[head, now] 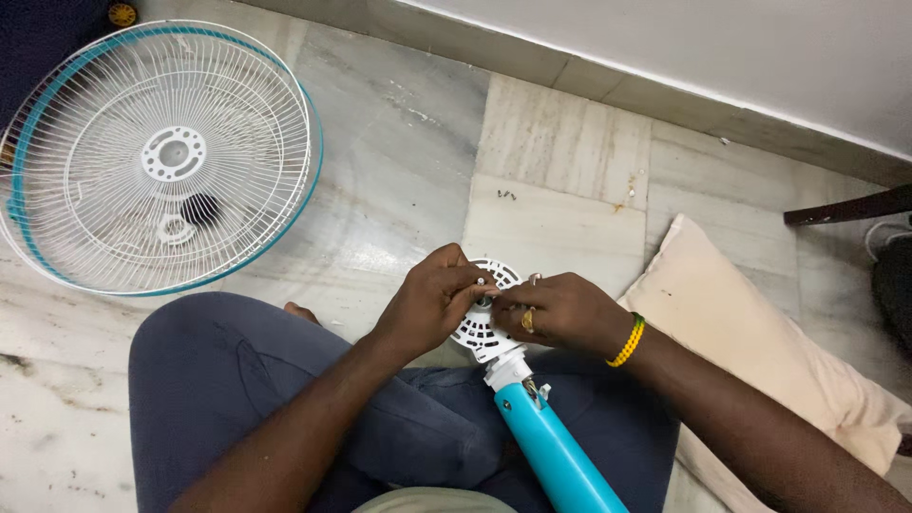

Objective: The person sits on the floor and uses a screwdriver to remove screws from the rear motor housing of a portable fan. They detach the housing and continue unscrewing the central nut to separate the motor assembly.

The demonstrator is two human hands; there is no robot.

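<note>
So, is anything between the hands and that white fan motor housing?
Nothing visible: the left hand and right hand both already grip the white vented motor housing atop the blue pole.

My left hand (432,299) and right hand (560,312) meet in front of me above my lap, knuckles up, nearly touching. The fingers (467,278) of my left hand are curled in, thumb and forefinger pinched together at the tips. My right fingers are bent too, tips pointing toward the left hand. Both forearms come in bare, angled from my sides, wrists slightly bent.
</note>
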